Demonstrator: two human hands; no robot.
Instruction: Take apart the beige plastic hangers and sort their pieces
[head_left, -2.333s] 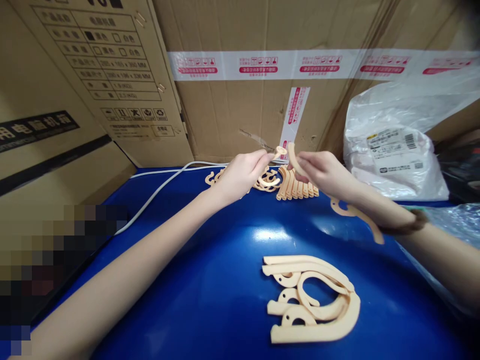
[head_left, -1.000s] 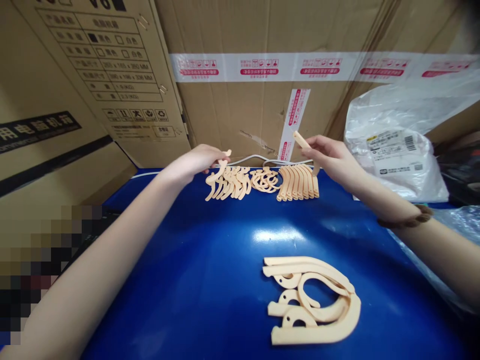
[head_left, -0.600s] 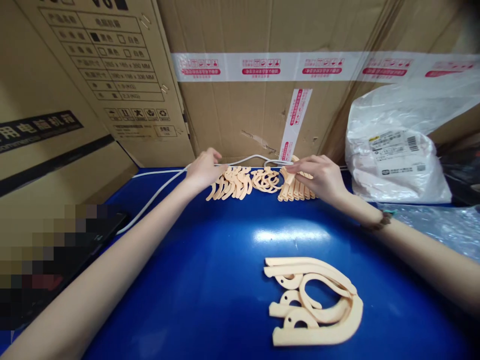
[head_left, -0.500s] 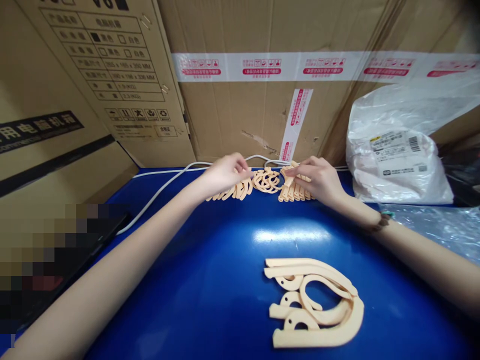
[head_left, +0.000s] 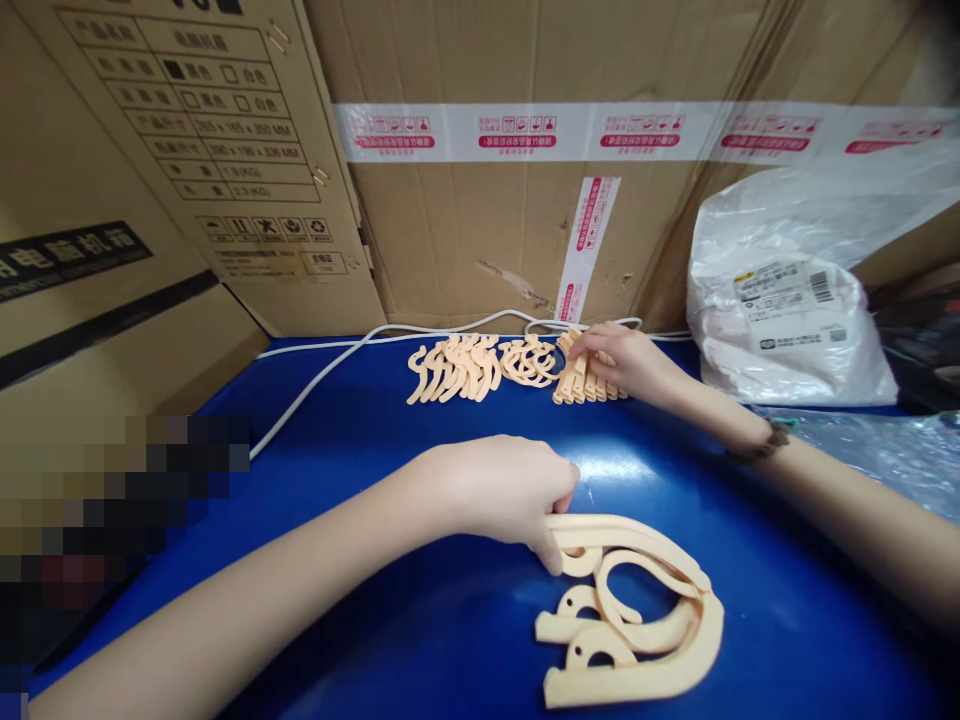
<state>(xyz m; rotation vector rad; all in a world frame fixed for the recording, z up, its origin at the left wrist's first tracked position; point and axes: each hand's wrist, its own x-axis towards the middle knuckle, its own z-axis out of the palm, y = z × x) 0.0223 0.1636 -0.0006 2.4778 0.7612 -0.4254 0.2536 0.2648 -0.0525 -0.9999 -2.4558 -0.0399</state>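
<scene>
A beige folding clothes hanger lies folded on the blue tabletop in front of me. My left hand is closed on the left end of its upper arm, thumb on the near side and fingers bent on the far side. At the back, my right hand reaches over a row of straight beige hanger arms, its fingers closed around the upper end of one. Left of them lie a heap of beige hanger hooks and a row of curved beige hanger pieces.
A white cable runs along the back of the blue table. Cardboard boxes wall off the back and left. A white plastic bag stands at the back right, with clear plastic wrap before it.
My left hand has come away from the curved pieces at the back and moved toward me onto the folding hanger. My right hand stays at the straight arms, with its fingers slightly shifted.
</scene>
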